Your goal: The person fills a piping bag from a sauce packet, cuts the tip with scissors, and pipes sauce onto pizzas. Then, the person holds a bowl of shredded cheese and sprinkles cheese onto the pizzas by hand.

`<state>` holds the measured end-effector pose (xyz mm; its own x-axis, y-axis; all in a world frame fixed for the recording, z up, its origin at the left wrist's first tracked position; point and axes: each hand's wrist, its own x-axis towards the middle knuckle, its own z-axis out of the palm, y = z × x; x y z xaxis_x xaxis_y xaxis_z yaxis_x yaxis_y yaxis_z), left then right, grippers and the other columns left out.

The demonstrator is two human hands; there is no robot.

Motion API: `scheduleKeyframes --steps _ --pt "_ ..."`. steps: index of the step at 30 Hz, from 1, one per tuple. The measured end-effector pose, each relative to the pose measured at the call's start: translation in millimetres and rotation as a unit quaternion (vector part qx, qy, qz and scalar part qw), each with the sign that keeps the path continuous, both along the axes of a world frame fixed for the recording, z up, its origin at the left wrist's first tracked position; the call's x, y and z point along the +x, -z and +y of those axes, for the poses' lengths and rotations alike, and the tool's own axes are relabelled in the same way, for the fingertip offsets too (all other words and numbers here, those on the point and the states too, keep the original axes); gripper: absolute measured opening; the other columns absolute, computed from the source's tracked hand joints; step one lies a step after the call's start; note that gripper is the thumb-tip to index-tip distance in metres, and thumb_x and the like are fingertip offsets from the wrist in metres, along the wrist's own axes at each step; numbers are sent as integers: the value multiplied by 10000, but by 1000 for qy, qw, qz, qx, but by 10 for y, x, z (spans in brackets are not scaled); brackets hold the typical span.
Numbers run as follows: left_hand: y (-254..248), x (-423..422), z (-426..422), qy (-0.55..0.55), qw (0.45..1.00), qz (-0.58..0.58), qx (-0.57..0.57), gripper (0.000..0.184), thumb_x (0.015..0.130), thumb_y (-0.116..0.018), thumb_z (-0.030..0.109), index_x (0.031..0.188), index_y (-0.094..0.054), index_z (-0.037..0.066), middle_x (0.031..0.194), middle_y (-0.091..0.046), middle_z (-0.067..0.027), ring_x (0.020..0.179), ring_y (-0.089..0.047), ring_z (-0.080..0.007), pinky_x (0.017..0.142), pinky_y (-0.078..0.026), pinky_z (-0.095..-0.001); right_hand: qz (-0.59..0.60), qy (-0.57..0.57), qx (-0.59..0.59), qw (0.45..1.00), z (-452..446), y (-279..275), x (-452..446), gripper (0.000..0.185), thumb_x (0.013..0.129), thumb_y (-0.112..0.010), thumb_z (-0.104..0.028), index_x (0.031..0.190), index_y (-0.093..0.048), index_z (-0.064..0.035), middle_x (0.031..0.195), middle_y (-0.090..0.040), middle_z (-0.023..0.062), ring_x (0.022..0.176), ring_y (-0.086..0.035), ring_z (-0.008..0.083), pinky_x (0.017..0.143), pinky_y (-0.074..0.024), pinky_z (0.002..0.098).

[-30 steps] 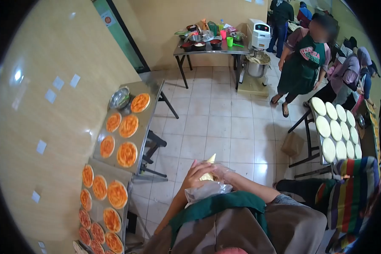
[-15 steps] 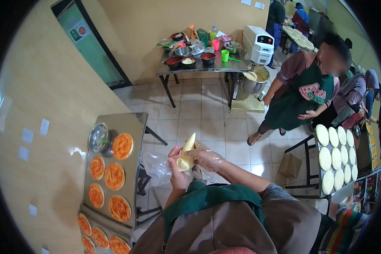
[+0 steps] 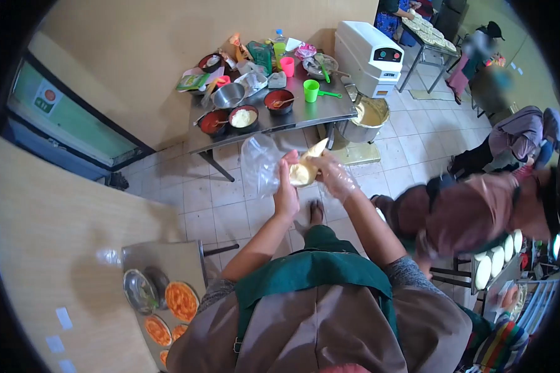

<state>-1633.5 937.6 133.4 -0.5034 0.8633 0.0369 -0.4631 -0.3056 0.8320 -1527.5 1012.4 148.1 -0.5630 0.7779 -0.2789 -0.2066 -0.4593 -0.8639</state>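
Towards twelve o'clock stands a steel table (image 3: 322, 114), a spiral mixer (image 3: 368, 59) at one. Beside the left hand (image 3: 286, 183), at ten, hangs a clear plastic bag (image 3: 258, 165); that hand and the gloved right hand (image 3: 337, 178) wrap their fingers (image 3: 290, 157) round a piping bag (image 3: 304, 169) between them, probably because it's soft.

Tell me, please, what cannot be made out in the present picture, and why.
In the head view:
Pale cone: far side, turned away and partly covered by the right hand.
Nearby co-worker: details, blurred.
Dough discs: some partly hidden by that co-worker.
Mixer panel: any lettering, too small.
Worker at top: cut off by the edge.
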Motion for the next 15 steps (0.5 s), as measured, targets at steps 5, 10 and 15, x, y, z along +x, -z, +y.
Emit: scheduleKeyframes --steps 5,10,15 --pt "490 -456 1655 -15 1000 -3 -6 409 970 -349 384 1006 -548 28 1144 -545 -100 1101 -481 -178 980 -338 -310 -24 -4 5 1000 1690 417 -418 292 831 -593 -192 1054 -514 -20 1010 -590 90 928 -598 183 785 -496 307" --pt "647 -803 3177 -39 995 -17 -88 417 960 -373 401 933 -559 29 1129 -566 -110 1087 -502 -177 962 -360 -302 2 -23 -45 999 3162 853 -782 355 837 -606 -200 1096 -478 6 1030 -586 97 908 -597 182 775 -495 308" --pt "869 -1036 4264 -5 985 54 -166 405 959 -379 396 922 -566 39 1132 -568 -90 1041 -528 -184 925 -391 -305 4 -24 -83 996 4148 1391 -1003 291 874 -548 -213 1086 -505 -19 1019 -585 82 913 -592 182 757 -502 327"
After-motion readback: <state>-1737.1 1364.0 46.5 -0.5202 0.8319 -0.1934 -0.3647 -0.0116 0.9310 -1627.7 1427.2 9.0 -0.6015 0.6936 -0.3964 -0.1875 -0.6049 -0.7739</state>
